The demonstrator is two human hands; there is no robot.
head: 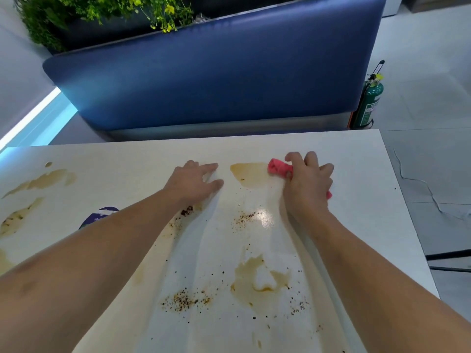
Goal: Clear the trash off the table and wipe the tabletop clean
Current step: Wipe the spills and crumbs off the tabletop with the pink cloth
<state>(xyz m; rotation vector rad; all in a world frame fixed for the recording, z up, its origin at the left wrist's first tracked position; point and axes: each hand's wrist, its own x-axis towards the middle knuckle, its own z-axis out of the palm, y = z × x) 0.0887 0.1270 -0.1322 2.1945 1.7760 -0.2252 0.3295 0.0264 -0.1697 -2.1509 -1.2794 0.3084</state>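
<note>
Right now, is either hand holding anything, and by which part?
Right hand grips the bunched pink cloth around its middle, ends poking out. Left hand lies open on the table, holding nothing.

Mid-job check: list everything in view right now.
table: one, white, foreground.
brown stains: several, left side, far centre, near centre.
crumbs: several patches, dark, centre and near edge.
cloth: one, pink, far centre-right.
purple object: one, purple and white, left, partly hidden.
bench: one, blue, behind the table.
plants: one bank, green with yellow flowers, behind the bench.
fire extinguisher: one, green, floor right of the bench.
left hand: flat on the table.
right hand: grips the cloth.
</note>
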